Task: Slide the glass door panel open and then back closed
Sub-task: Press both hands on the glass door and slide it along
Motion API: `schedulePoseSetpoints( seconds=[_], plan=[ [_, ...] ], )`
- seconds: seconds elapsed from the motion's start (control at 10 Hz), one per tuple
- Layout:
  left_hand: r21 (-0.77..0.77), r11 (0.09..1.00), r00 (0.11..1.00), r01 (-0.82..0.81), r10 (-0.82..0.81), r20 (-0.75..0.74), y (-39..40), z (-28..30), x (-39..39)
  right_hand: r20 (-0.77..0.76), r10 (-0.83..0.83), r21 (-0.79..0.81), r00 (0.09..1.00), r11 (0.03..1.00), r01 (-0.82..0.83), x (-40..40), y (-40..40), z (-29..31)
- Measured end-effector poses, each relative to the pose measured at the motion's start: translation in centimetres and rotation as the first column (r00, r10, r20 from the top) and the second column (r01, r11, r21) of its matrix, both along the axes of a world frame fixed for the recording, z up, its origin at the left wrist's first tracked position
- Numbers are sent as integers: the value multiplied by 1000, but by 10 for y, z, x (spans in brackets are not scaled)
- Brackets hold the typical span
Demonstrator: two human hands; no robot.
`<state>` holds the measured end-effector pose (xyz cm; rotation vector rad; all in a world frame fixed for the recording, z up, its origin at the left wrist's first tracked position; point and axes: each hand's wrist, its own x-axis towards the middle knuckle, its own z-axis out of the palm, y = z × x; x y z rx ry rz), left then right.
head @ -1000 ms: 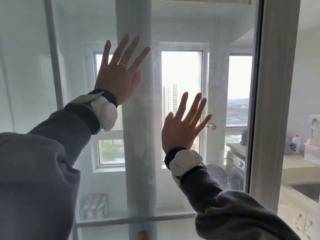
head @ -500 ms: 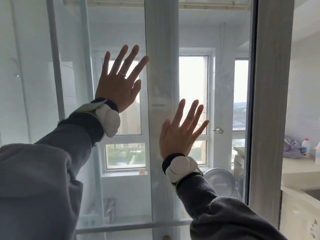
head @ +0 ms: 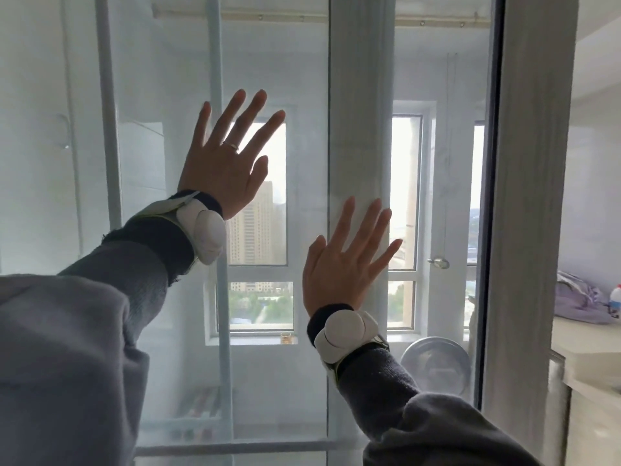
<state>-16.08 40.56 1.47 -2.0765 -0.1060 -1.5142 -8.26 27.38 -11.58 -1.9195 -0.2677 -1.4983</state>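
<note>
The glass door panel stands upright, hazy and translucent, its pale vertical stile right of centre, apart from the grey door frame.

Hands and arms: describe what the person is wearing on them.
Both arms are in loose grey sleeves with dark ribbed cuffs. A rounded white device is strapped to each wrist, one by the left hand and one by the right hand. The left hand has a thin silver ring on one finger.
</note>
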Motion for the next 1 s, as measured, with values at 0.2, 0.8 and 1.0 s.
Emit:
schedulePoseSetpoints(
  seconds=[0.2,0.8,1.0],
  plan=[
    [17,1000,1000,9,-9,9,23,2,-12,-1,18,-15,1000,1000,-18,-14,22,0],
    [4,1000,1000,5,-5,-10,84,5,-47,-54,9,-19,998,1000,-10,-55,82,8],
    [2,1000,1000,-8,8,-12,102,3,-57,-64,12,-23,998,1000,-14,-65,101,7]
  ],
)
